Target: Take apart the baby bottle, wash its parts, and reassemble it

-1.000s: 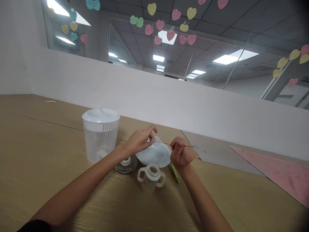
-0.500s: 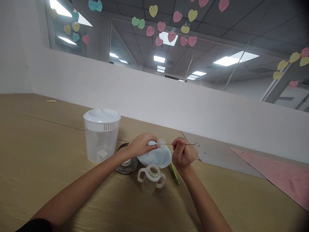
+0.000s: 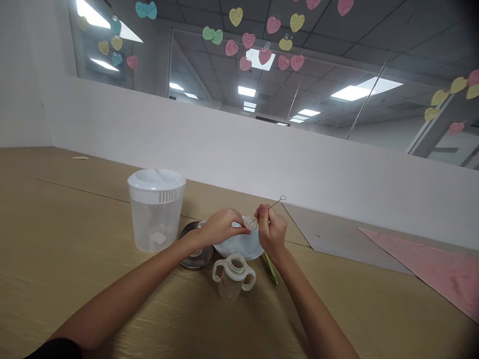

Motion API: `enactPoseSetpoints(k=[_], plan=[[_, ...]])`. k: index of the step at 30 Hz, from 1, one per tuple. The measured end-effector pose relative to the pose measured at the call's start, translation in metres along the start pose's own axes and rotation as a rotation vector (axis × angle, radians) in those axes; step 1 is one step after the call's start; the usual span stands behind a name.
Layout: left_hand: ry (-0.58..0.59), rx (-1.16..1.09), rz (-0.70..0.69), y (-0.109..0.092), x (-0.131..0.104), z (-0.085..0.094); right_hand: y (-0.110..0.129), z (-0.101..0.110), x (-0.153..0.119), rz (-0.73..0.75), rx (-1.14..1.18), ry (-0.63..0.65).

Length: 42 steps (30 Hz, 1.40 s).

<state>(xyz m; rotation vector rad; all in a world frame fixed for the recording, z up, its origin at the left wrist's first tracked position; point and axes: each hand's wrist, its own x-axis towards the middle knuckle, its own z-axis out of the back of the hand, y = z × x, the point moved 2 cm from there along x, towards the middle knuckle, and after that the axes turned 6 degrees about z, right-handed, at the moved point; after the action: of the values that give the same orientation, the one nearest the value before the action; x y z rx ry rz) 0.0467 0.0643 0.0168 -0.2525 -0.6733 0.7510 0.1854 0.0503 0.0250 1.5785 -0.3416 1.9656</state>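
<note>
Above a pale blue bowl (image 3: pixel 239 247), my left hand (image 3: pixel 221 227) pinches a small clear round piece, apparently a baby bottle nipple (image 3: pixel 250 223), its round opening facing right. My right hand (image 3: pixel 272 230) is closed around a thin wire brush (image 3: pixel 276 203) with a looped end that sticks out up and to the right. The brush's other end reaches into the nipple; its tip is hidden. Below both hands stands a clear baby bottle (image 3: pixel 233 279) with two handles and an uncovered mouth.
A translucent bucket (image 3: pixel 155 219) with a white lid stands left of my hands. Partly behind my left forearm lies a round metal dish (image 3: pixel 198 260) with something white in it. A green long-handled item (image 3: pixel 271 269) rests beside the bowl. Pink cloth-like sheet (image 3: pixel 422 264) at right.
My right hand has shifted left toward the nipple and turned, so the wire brush now slants upward instead of lying level. The nipple has tilted slightly.
</note>
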Motion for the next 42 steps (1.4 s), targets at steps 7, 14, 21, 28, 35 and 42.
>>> enactPoseSetpoints(k=[7, 14, 21, 28, 35, 42], plan=[[0.007, 0.024, 0.085, 0.016, 0.000, -0.005, 0.015, 0.027, 0.019, -0.142, 0.192, -0.115], [0.004, 0.014, 0.081, 0.023, -0.001, -0.010, 0.026, 0.038, 0.025, 0.099, -0.099, -0.156], [-0.022, 0.034, 0.082, 0.018, 0.000, -0.006, 0.026, 0.033, 0.022, 0.333, -0.278, -0.218], [-0.013, 0.077, 0.063, 0.015, 0.000, -0.001, 0.018, 0.027, 0.022, 0.160, -0.224, -0.228], [-0.034, 0.097, 0.054, 0.016, -0.001, -0.001, 0.016, 0.024, 0.021, 0.033, -0.119, -0.064], [-0.022, 0.134, 0.056, 0.016, -0.001, -0.008, 0.015, 0.022, 0.022, -0.067, -0.021, 0.109]])
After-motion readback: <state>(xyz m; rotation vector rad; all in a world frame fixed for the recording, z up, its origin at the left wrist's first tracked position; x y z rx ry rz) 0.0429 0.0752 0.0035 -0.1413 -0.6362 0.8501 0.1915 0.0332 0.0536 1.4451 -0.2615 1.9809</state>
